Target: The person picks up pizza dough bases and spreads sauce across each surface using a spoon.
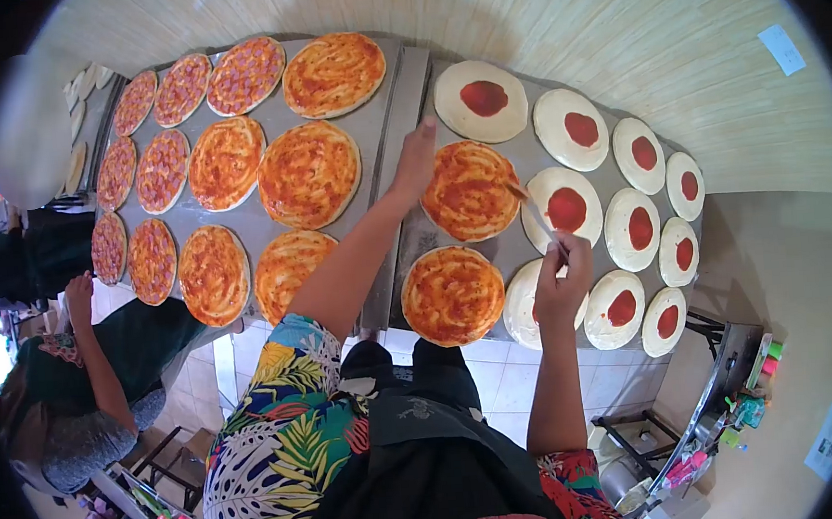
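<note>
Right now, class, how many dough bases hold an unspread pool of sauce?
10: four dough bases in the far row, three in the middle and three in the near row, one of those partly hidden by the right hand.

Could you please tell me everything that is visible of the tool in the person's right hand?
The tool is slim, with a pale, greyish handle and a small orange-brown end; its material is unclear. Held by the right hand, it slants up and leftward across a dough round with red sauce. Its end is at the right edge of a sauce-covered round; whether they touch is unclear.
</note>
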Action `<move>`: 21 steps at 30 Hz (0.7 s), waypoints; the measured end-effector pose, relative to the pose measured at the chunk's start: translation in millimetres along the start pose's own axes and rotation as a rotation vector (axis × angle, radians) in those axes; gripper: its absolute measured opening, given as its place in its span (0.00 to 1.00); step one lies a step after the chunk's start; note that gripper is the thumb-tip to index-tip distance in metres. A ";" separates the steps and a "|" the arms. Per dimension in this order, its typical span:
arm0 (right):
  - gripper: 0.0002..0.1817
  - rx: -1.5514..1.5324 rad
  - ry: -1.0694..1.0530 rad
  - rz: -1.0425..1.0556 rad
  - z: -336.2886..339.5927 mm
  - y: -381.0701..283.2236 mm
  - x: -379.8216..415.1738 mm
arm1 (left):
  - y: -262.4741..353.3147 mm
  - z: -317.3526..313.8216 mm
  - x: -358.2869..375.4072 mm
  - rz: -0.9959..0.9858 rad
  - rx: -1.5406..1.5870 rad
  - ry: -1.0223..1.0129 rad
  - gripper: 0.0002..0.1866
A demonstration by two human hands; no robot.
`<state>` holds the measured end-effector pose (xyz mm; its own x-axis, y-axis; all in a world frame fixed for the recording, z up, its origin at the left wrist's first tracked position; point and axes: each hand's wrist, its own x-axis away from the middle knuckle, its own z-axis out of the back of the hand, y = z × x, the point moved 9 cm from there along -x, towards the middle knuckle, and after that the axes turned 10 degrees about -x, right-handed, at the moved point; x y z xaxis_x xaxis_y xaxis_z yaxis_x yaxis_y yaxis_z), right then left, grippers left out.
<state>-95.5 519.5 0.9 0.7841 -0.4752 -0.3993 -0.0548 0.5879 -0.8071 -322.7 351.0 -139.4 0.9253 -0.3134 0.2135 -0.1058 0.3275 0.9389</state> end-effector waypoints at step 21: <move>0.06 -0.236 -0.064 -0.474 2.6 130.1 23.6 | -105.6 -58.1 -114.2 0.612 0.566 0.035 0.56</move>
<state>-82.5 586.5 -112.5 0.7923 -0.6078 0.0539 0.1827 0.1520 -0.9713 -396.1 404.0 -278.6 0.6547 -0.1944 0.7305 -0.7520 -0.0694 0.6555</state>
